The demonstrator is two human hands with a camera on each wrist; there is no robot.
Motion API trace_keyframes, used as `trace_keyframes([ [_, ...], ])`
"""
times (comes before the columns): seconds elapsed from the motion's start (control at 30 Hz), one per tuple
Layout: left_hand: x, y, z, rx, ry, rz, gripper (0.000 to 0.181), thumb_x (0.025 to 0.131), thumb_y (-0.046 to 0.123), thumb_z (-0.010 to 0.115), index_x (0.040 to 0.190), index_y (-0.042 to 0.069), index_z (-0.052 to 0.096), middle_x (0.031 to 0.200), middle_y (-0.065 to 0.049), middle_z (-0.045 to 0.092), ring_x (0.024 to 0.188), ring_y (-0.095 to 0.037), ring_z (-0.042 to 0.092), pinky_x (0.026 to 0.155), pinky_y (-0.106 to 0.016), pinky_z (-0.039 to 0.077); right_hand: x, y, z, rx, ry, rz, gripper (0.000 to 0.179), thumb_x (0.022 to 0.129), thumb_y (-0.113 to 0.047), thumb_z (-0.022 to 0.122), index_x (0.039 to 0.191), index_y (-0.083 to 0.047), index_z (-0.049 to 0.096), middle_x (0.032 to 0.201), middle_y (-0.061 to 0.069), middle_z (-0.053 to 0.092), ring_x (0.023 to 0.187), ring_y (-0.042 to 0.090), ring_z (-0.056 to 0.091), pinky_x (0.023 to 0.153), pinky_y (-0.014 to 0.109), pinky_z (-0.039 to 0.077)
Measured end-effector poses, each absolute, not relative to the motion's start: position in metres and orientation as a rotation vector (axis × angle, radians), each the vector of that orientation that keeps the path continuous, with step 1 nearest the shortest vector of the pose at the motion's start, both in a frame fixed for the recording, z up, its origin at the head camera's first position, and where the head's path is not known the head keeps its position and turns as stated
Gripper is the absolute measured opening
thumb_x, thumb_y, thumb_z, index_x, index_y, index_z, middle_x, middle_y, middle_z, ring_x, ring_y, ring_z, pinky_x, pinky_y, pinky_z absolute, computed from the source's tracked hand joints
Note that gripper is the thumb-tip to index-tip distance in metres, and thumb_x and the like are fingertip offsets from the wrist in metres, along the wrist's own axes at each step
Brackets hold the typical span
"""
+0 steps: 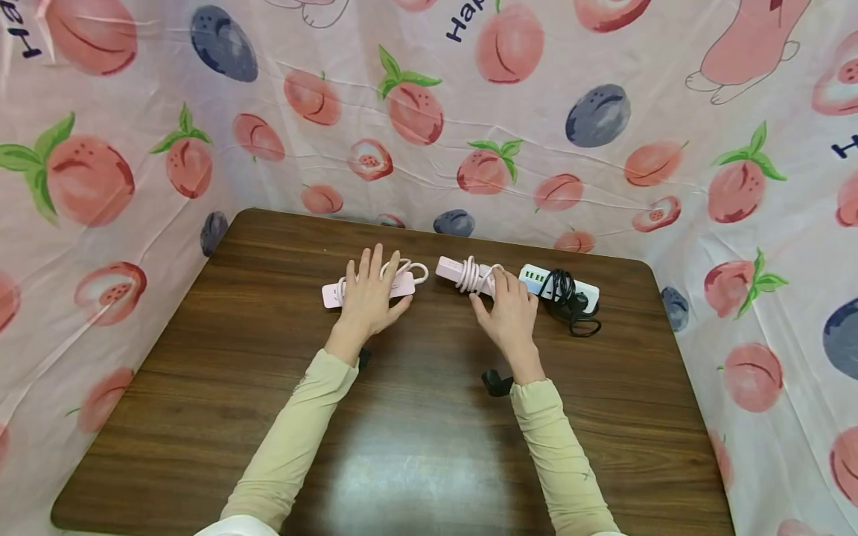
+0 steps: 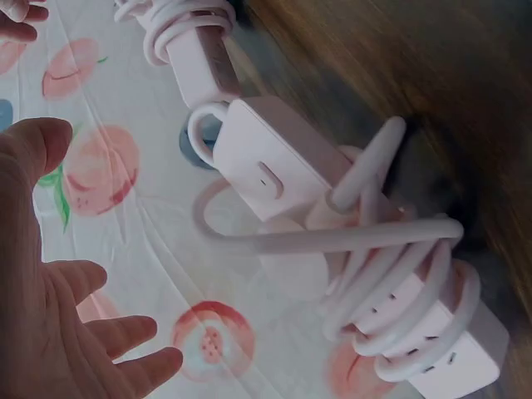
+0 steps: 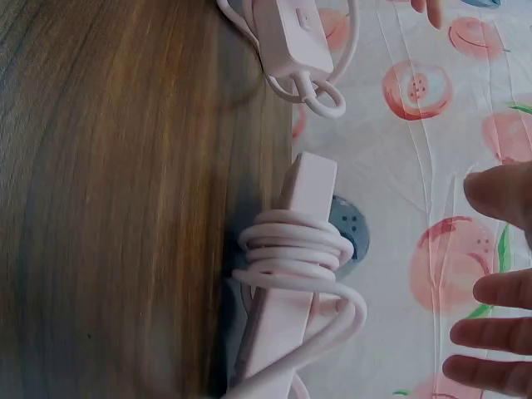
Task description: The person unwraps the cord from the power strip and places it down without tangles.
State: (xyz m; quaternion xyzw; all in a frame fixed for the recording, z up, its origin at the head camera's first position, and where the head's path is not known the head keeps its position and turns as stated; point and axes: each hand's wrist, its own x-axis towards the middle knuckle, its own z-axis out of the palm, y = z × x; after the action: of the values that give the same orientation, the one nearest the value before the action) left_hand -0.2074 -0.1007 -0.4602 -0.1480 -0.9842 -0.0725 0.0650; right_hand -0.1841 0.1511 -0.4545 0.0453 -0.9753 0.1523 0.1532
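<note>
Sleeves (image 1: 295,439) lead to hands (image 1: 366,299) (image 1: 511,316) above 2 pink power strips (image 1: 404,284) (image 1: 451,269) on a table (image 1: 194,372).

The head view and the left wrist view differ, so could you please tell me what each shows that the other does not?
Only the head view shows the white power strip and both sleeves. Only the left wrist view shows the palm side of the left hand and clear slots on the nearer pink strip. Both show that hand and strip, the right hand, the other pink strip, the table and the fruit-print cloth.
</note>
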Motion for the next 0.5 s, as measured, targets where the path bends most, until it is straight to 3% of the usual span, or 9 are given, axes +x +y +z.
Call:
trace_keyframes([
  [0.23,-0.205,-0.118,-0.465,-0.426,-2.935,-0.31,0.082,0.086,0.052,0.056,0.148,0.009,0.024,0.151,-0.023,0.018,0.137,-0.04,0.017,0.107,-0.06,0.016,-0.188,0.139,-0.464,0.264,-2.582,0.488,0.047,0.078,-0.031,0.074,0.114,-0.003,0.061,0.105,0.015,0.063,0.1,0.033,0.056,0.078,0.048,0.046],
  [0.5,-0.202,-0.148,-0.481,-0.44,-2.771,-0.633,0.071,0.084,0.035,0.064,0.141,0.001,0.037,0.144,-0.026,0.032,0.131,-0.043,0.03,0.104,-0.06,0.023,-0.191,0.119,-0.474,0.369,-2.466,0.623,0.04,0.074,-0.025,0.078,0.102,0.001,0.065,0.093,0.016,0.065,0.086,0.033,0.06,0.071,0.044,0.049],
])
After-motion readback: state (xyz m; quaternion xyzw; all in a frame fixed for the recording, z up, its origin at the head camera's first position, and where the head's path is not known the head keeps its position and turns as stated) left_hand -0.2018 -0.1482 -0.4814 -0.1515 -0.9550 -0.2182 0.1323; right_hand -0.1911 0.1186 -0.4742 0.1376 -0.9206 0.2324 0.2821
